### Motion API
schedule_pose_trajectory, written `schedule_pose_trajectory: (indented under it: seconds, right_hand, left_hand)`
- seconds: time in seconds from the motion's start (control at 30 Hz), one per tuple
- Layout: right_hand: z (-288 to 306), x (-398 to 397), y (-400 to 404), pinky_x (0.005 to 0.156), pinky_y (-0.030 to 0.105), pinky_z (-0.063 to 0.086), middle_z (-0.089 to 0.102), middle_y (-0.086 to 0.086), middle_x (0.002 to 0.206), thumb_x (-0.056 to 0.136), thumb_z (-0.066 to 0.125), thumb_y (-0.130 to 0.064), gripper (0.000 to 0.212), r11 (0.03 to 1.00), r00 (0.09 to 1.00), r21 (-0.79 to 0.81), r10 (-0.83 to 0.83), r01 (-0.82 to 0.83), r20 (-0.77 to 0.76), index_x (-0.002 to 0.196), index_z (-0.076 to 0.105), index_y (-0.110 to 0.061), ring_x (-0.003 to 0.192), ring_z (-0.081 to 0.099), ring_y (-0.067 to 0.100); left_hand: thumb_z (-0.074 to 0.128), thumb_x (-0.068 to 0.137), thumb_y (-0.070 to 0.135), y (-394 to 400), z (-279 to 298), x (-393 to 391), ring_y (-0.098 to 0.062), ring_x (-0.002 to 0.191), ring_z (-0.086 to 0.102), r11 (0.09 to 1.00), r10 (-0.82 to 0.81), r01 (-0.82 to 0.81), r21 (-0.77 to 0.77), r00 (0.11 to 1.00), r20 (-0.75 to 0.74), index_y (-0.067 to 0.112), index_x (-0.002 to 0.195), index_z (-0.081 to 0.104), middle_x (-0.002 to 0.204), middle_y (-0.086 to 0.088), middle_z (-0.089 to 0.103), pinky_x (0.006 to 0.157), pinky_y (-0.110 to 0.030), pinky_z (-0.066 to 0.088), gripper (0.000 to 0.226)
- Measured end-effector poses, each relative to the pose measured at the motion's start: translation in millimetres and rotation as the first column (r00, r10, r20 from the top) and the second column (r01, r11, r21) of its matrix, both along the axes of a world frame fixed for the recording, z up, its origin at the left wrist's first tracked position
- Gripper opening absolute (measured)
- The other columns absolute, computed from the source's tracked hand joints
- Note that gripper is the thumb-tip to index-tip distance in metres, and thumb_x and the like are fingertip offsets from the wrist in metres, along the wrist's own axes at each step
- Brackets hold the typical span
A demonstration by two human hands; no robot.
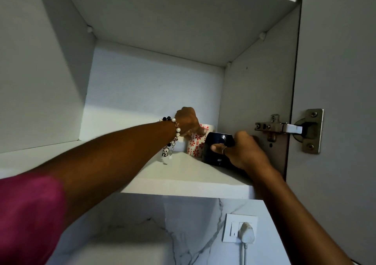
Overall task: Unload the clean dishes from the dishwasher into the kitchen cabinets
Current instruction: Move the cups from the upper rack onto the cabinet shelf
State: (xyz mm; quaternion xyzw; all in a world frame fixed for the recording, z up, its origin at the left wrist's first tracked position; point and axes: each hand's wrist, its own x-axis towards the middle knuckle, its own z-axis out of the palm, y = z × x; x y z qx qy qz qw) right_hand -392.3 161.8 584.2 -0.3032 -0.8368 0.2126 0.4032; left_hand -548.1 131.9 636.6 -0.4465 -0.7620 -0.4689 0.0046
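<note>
White laminate lines the open wall cabinet (154,94), seen from below; its lowest shelf (183,183) crosses the view centre, and the door hinge (289,129) sits at 3 o'clock on the right wall. Below the shelf, a marbled backsplash (142,230) carries a wall socket (240,230) with a plug inserted, at 5 o'clock.

Two mugs occupy the right rear corner of the shelf. The patterned mug (196,142), white with red flower motifs, stands upright towards the back. The dark mug (217,150) stands just in front of it at its right, touching or nearly touching; which cannot be determined.

The left hand (188,122) reaches in from 8 o'clock, fingers closed over the rim of the patterned mug from above. A top grip suits a deep reach: it leaves the mug base free to seat flat and clears the neighbouring mug. A beaded bracelet (173,136) hangs from this wrist above the shelf.

The right hand (244,148) enters from 4 o'clock and is closed around the right side of the dark mug, thumb laid across its front face. The handle is probably enclosed by the fingers but is hidden. The mug base appears to rest on the shelf.

Judgement: both mugs are at or near final position; packing into the corner preserves free shelf area at left for further dishes
</note>
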Motion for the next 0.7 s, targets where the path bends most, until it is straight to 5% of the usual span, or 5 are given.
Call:
schedule_pose_trajectory:
  seconds: [0.17,0.33,0.53,0.6,0.7]
  right_hand:
    - [2,5,-10,0.065,0.025,0.037,0.064,0.019,0.106,0.082,0.072,-0.016,0.032,0.971,0.979,0.185,-0.175,0.153,0.109,0.108,0.06,0.0,0.077,0.049,0.022]
    - [1,3,-9,0.066,0.024,0.038,0.065,0.02,0.105,0.081,0.07,-0.006,0.023,0.959,0.965,0.21,-0.222,0.19,0.142,0.102,0.064,0.0,0.091,0.062,0.032]
    - [-1,0,-8,0.061,0.023,0.037,0.065,0.021,0.105,0.079,0.072,-0.008,0.025,0.966,0.969,0.188,-0.207,0.18,0.135,0.102,0.064,0.001,0.077,0.056,0.028]
    - [-1,0,-9,0.058,0.024,0.039,0.064,0.021,0.107,0.08,0.072,-0.009,0.028,0.97,0.971,0.179,-0.191,0.164,0.147,0.104,0.063,0.0,0.077,0.054,0.027]
    - [-1,-1,-9,0.069,0.026,0.044,0.063,0.02,0.112,0.079,0.072,-0.011,0.034,0.976,0.975,0.164,-0.17,0.146,0.145,0.11,0.061,-0.002,0.093,0.062,0.032]
  left_hand:
    - [0.074,0.077,0.002,-3,-9,-2,-0.03,0.069,0.069,0.999,-0.038,0.038,0.002,0.985,0.171,-0.005,0.079,0.058,0.085,-0.021,0.069,0.078,-0.042,0.059,0.018]
    - [0.058,0.084,-0.012,-3,-10,-1,-0.027,0.075,0.068,0.993,-0.121,0.119,0.021,0.978,0.172,-0.01,0.092,0.066,0.09,-0.018,0.069,0.067,-0.034,0.06,0.011]
    - [0.048,0.092,-0.005,-10,-11,7,-0.017,0.063,0.056,0.987,-0.144,0.154,-0.055,0.978,0.154,0.003,0.073,0.06,0.073,-0.01,0.059,0.075,-0.031,0.055,0.024]
    - [0.046,0.095,0.001,-13,-10,4,-0.015,0.069,0.056,0.984,-0.146,0.159,-0.081,0.979,0.144,0.003,0.079,0.061,0.084,-0.012,0.062,0.085,-0.035,0.053,0.022]
    - [0.04,0.097,0.0,-21,-9,-1,-0.027,0.107,0.058,0.981,-0.144,0.161,-0.111,0.979,0.145,0.002,0.119,0.059,0.129,-0.015,0.057,0.092,-0.042,0.048,0.03]
